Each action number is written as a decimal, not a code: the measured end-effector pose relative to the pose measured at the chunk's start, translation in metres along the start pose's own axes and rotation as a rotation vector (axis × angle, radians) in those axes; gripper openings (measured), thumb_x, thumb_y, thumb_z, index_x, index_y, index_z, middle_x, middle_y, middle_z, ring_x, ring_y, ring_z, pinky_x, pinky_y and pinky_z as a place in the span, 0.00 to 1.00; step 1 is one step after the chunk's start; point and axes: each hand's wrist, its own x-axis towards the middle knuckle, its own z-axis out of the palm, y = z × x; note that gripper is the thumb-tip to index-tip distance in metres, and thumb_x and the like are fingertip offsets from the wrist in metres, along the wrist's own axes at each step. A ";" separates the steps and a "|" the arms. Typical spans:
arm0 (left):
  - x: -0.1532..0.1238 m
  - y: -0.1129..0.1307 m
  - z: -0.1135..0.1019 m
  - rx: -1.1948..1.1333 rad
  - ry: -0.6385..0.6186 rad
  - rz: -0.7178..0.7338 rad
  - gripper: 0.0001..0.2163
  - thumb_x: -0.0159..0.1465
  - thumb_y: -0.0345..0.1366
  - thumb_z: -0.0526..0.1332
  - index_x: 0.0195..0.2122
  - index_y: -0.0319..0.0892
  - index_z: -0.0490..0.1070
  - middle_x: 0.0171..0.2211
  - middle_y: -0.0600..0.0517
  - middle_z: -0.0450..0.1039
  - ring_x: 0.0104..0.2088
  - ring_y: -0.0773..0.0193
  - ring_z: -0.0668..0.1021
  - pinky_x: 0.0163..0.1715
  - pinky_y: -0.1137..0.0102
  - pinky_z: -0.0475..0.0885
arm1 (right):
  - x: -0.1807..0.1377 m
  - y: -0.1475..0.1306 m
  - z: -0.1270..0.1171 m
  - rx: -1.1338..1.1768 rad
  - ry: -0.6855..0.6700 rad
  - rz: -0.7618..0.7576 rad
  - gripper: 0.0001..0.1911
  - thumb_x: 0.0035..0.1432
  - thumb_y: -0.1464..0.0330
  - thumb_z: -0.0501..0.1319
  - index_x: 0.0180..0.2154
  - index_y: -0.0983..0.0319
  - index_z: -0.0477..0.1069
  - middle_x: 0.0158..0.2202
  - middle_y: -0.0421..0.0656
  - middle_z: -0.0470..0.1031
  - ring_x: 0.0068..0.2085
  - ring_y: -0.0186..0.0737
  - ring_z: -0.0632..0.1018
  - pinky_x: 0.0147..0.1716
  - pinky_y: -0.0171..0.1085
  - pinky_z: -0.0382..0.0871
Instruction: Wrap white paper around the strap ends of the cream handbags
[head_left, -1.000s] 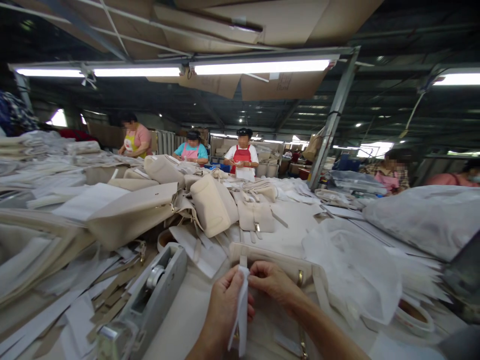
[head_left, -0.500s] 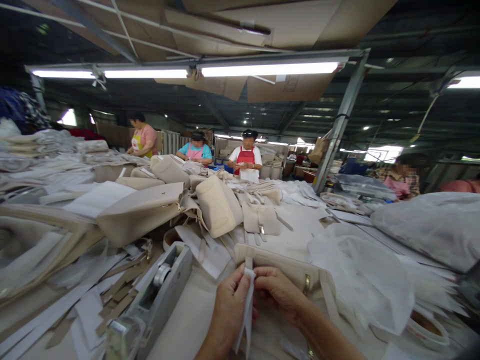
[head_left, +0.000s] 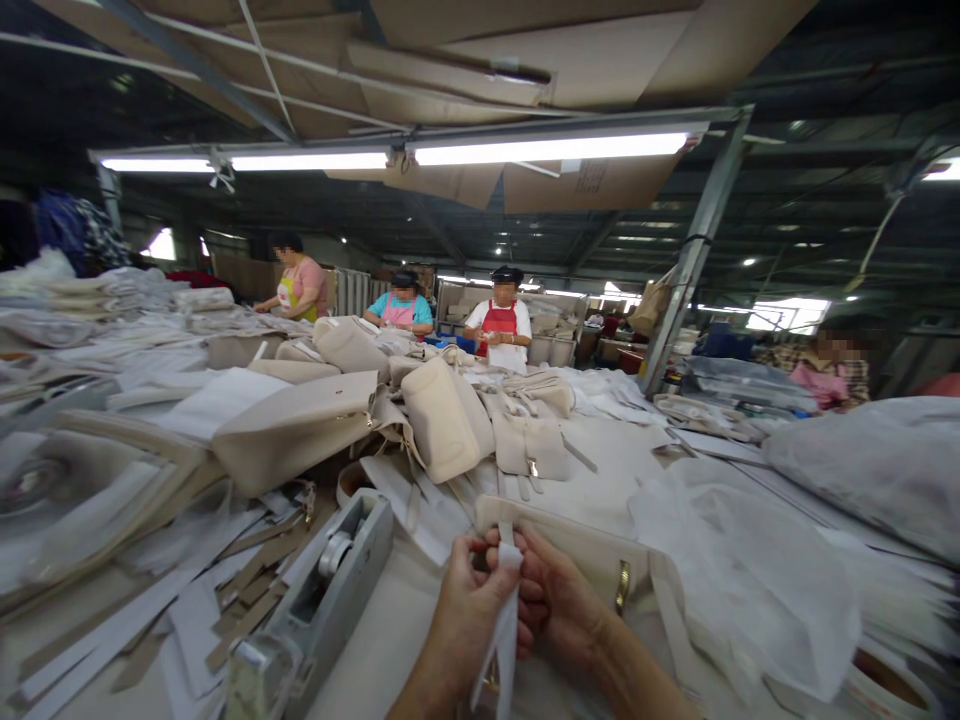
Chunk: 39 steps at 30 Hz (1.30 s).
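Head view, left hand: the left hand (head_left: 466, 595) is nearly closed, pinching the white strip (head_left: 505, 632) near its folded top between thumb and fingers.
Right hand: the right hand (head_left: 566, 595) is close against the left, its fingers bent inward beside the strip; whether they grip anything cannot be told, as the fingertips are partly hidden.
White strip: between the two hands, its top at a narrow beige strap (head_left: 506, 531), its two loose tails hanging down toward the bottom edge.
Beige bag: the beige bag (head_left: 589, 538) lies beneath and behind the hands, a gold zipper piece (head_left: 623, 586) showing just beyond the right wrist.
Tape dispenser: the grey tape dispenser (head_left: 341, 600) stands left of the hands, well apart from the left one.
Cuttings: white and brown strips (head_left: 255, 590) lie heaped left of the dispenser.
Bag pile: more beige bags (head_left: 446, 415) are piled beyond the hands, one small flapped bag (head_left: 531, 447) lying flat with a metal clasp.
Right side: a crumpled translucent plastic bag (head_left: 742, 565) lies near the beige bag, with a tape roll (head_left: 890, 680) at the lower corner.
Across the table: a person in a red apron (head_left: 499, 320) works with both hands near a white piece.
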 end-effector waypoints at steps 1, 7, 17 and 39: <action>-0.001 0.001 0.000 0.002 -0.008 -0.002 0.34 0.47 0.53 0.69 0.47 0.45 0.51 0.25 0.54 0.75 0.12 0.66 0.72 0.10 0.71 0.68 | 0.001 0.001 -0.003 -0.028 0.007 -0.016 0.29 0.46 0.43 0.63 0.34 0.62 0.70 0.13 0.27 0.50 0.13 0.25 0.53 0.13 0.28 0.44; -0.003 0.004 -0.001 0.084 -0.038 0.037 0.33 0.47 0.47 0.70 0.48 0.44 0.53 0.23 0.54 0.75 0.13 0.65 0.72 0.13 0.71 0.69 | -0.003 -0.004 0.010 -0.194 0.080 -0.164 0.30 0.40 0.51 0.72 0.40 0.63 0.69 0.25 0.34 0.69 0.17 0.21 0.59 0.14 0.26 0.46; -0.006 0.008 -0.007 0.052 -0.127 0.000 0.26 0.53 0.39 0.66 0.48 0.45 0.53 0.25 0.56 0.74 0.17 0.67 0.74 0.19 0.70 0.73 | -0.012 -0.011 0.010 -0.224 0.031 -0.159 0.23 0.42 0.64 0.71 0.42 0.62 0.72 0.33 0.40 0.77 0.25 0.31 0.73 0.20 0.28 0.62; -0.053 -0.010 -0.020 -0.282 -0.145 -0.143 0.17 0.58 0.43 0.67 0.41 0.34 0.76 0.36 0.41 0.81 0.35 0.56 0.82 0.34 0.65 0.78 | -0.052 0.028 0.016 -0.354 0.221 -0.294 0.25 0.40 0.54 0.71 0.37 0.64 0.74 0.28 0.41 0.80 0.33 0.43 0.80 0.37 0.42 0.72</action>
